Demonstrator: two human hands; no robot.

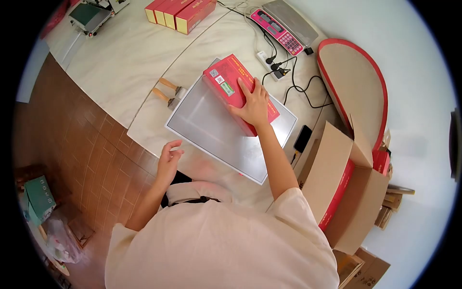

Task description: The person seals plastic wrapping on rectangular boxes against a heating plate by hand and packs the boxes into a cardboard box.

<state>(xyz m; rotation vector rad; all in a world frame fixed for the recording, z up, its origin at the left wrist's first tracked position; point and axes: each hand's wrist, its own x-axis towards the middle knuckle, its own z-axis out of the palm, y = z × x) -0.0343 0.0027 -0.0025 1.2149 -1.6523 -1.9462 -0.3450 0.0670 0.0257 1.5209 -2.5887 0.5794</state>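
Observation:
A long red box (226, 79) with gold lettering and a label lies across a shallow metal tray (192, 123) with a white rim. My right hand (254, 105) is on the box, its fingers spread over the top face and the thumb at the near side. My left hand (169, 161) is off the tray's near left edge, fingers apart and slightly curled, holding nothing. Two wooden-handled scrapers (166, 91) lie beside the tray's left corner.
Several red boxes (187, 17) stand at the back. A pink scale (279, 31), a power strip (274, 66) and cables lie back right. A phone (302, 138), an open carton (327, 164) and a red-rimmed woven tray (353, 77) are on the right.

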